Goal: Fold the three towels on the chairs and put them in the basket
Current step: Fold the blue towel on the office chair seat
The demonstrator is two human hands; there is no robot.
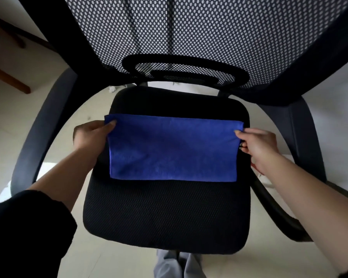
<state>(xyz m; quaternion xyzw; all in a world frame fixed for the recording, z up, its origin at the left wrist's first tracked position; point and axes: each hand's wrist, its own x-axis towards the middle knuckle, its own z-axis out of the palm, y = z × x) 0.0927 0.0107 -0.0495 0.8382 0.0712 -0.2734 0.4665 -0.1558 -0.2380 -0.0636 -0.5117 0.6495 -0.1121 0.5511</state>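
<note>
Head view: a blue towel [173, 149], seemingly folded once, lies flat on the office chair seat [165, 213]. Left hand [90, 135] and right hand [257, 145] each pinch an upper corner in a closed grip. Folding is midway, I judge; next comes bringing one end across to halve it. No basket shows.

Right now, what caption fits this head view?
Left hand and right hand pinch the far corners of a blue towel on a black chair seat.
</note>
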